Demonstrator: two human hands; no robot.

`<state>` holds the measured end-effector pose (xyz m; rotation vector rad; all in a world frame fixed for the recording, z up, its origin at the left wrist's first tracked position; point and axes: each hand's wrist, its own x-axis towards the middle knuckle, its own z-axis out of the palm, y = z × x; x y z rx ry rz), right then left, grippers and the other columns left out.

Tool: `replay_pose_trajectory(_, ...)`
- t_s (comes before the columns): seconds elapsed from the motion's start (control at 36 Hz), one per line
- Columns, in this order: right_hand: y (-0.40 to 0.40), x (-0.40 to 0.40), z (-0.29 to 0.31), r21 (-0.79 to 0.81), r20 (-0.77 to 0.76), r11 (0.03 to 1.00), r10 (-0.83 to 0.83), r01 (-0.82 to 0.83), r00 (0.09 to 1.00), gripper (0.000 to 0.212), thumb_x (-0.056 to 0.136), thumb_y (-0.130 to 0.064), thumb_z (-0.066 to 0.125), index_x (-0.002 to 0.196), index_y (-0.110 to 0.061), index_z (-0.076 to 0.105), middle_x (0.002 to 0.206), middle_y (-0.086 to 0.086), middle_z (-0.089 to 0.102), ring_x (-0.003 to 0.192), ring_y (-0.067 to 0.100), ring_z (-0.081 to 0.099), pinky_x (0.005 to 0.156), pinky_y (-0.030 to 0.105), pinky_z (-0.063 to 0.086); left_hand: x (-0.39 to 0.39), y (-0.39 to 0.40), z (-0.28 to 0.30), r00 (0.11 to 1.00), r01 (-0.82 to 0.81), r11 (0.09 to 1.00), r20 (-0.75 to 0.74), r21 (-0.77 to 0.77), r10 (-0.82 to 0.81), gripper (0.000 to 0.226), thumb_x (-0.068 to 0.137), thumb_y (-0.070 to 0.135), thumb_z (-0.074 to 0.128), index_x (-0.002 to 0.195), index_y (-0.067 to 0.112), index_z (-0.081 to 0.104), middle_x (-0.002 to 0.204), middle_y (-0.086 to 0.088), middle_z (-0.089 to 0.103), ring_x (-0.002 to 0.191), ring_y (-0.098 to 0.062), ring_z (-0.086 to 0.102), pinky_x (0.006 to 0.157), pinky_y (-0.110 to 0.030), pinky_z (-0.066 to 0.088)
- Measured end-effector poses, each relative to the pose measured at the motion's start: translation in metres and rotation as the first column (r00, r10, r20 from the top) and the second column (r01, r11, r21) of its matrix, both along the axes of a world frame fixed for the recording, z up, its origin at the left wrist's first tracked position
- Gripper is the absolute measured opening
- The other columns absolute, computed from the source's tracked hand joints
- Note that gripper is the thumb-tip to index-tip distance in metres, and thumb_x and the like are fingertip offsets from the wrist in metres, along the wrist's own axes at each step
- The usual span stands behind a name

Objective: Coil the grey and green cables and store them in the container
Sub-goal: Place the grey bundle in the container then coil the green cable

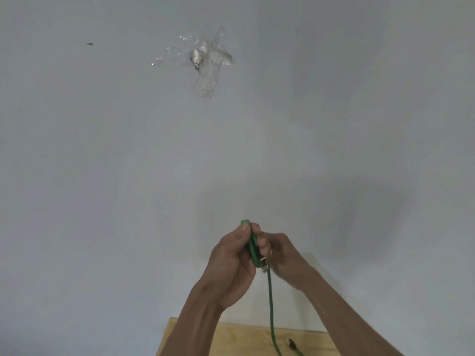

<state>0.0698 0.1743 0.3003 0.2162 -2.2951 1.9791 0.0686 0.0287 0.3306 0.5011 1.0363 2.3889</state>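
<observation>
A green braided cable (pixel 270 299) hangs down from my hands toward a wooden table (pixel 231 340) at the bottom of the view. My left hand (pixel 231 263) pinches a short folded bundle of the green cable, whose loop end sticks up above the thumb. My right hand (pixel 280 258) is closed behind the bundle, fingers touching it near a silver plug (pixel 263 263). Both hands are raised in front of a grey wall. The grey cable and the container are out of view.
The grey wall (pixel 128 176) fills most of the view. A metal fitting under crumpled clear tape (pixel 203 62) is stuck high on it. A small dark connector (pixel 292 343) lies on the table beside the cable's lower part.
</observation>
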Motion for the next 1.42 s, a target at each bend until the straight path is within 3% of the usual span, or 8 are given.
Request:
replay_pose_trajectory(0.17, -0.016, 0.025, -0.001, 0.120, 0.110, 0.991, 0.038, -0.052, 0.993, 0.032, 0.106, -0.016, 0.044, 0.080, -0.013, 0.063, 0.050, -0.015, 0.060, 0.045, 0.009, 0.043, 0.051, 0.025, 0.040, -0.024, -0.007, 0.008, 0.995, -0.086, 0.994, -0.063, -0.061, 0.082, 0.024, 0.102, 0.022, 0.046, 0.089, 0.008, 0.059, 0.080, -0.011, 0.060, 0.071, -0.022, 0.058, 0.070, -0.032, 0.050)
replay_pose_trajectory(0.36, -0.012, 0.029, 0.006, 0.194, 0.141, 0.975, 0.083, -0.110, 0.986, 0.017, 0.104, -0.021, 0.050, 0.100, -0.021, 0.067, 0.091, 0.006, 0.077, 0.047, 0.016, 0.053, 0.056, 0.027, 0.050, -0.040, -0.002, -0.002, 0.978, -0.185, 0.965, -0.134, -0.187, 0.161, 0.020, 0.101, 0.021, 0.049, 0.097, 0.004, 0.060, 0.074, -0.006, 0.059, 0.066, -0.018, 0.061, 0.076, -0.039, 0.044)
replay_pose_trajectory(0.64, -0.001, 0.031, 0.012, 0.341, 0.209, 0.936, 0.017, -0.090, 0.978, 0.018, 0.095, -0.024, 0.064, 0.108, -0.012, 0.068, 0.078, 0.006, 0.076, 0.046, 0.011, 0.054, 0.052, 0.028, 0.053, -0.056, -0.005, -0.017, 0.903, -0.355, 0.857, -0.373, -0.373, 0.211, 0.023, 0.104, 0.016, 0.047, 0.101, 0.002, 0.064, 0.077, -0.007, 0.066, 0.073, -0.021, 0.062, 0.077, -0.043, 0.049)
replay_pose_trajectory(0.78, 0.008, 0.025, 0.034, 0.490, 0.084, 0.871, 0.002, -0.043, 0.996, 0.026, 0.091, -0.022, 0.069, 0.117, -0.026, 0.071, 0.086, -0.010, 0.070, 0.053, 0.003, 0.059, 0.058, 0.016, 0.049, -0.061, -0.012, -0.022, 0.814, -0.468, 0.681, -0.574, -0.563, 0.084, 0.027, 0.107, 0.019, 0.042, 0.104, 0.005, 0.064, 0.070, -0.001, 0.059, 0.065, -0.014, 0.054, 0.065, -0.027, 0.046)
replay_pose_trajectory(0.94, 0.024, 0.002, 0.069, 0.624, -0.175, 0.772, -0.014, 0.122, 0.985, 0.012, 0.088, -0.031, 0.072, 0.100, -0.035, 0.072, 0.081, -0.017, 0.072, 0.076, 0.003, 0.065, 0.078, 0.034, 0.057, -0.044, -0.008, -0.020, 0.883, -0.246, 0.726, -0.457, -0.642, -0.104, 0.065, 0.104, 0.056, 0.016, 0.085, 0.014, 0.062, 0.070, -0.011, 0.052, 0.067, -0.022, 0.042, 0.064, -0.032, 0.035)
replay_pose_trajectory(1.19, 0.038, -0.029, 0.041, 0.014, -0.147, 0.993, -0.111, 0.114, 0.983, 0.018, 0.081, -0.016, 0.079, 0.097, -0.007, 0.078, 0.087, 0.002, 0.078, 0.085, 0.014, 0.072, 0.078, 0.029, 0.057, -0.027, 0.012, -0.008, 0.982, 0.009, 0.929, -0.173, -0.370, -0.078, 0.061, 0.099, 0.060, 0.025, 0.090, 0.009, 0.058, 0.067, -0.008, 0.049, 0.065, -0.022, 0.045, 0.072, -0.036, 0.039)
replay_pose_trajectory(1.28, 0.029, -0.023, 0.023, -0.197, -0.028, 0.979, -0.065, 0.059, 0.997, 0.020, 0.095, -0.011, 0.063, 0.102, 0.006, 0.072, 0.066, 0.005, 0.071, 0.058, 0.016, 0.068, 0.053, 0.028, 0.056, -0.021, 0.020, -0.001, 0.983, 0.086, 0.968, -0.139, -0.236, -0.121, 0.060, 0.103, 0.055, 0.022, 0.089, 0.008, 0.057, 0.068, -0.009, 0.046, 0.063, -0.022, 0.044, 0.071, -0.035, 0.039)
replay_pose_trajectory(1.42, -0.003, 0.004, -0.012, -0.183, 0.091, 0.982, -0.031, 0.048, 0.995, 0.040, 0.096, -0.013, 0.058, 0.058, -0.020, 0.067, 0.053, -0.005, 0.062, 0.049, 0.015, 0.056, 0.054, 0.037, 0.052, -0.021, 0.024, 0.013, 0.992, 0.105, 0.990, -0.061, -0.092, -0.111, 0.057, 0.103, 0.052, 0.027, 0.093, 0.005, 0.058, 0.068, -0.008, 0.047, 0.062, -0.021, 0.045, 0.070, -0.035, 0.039)
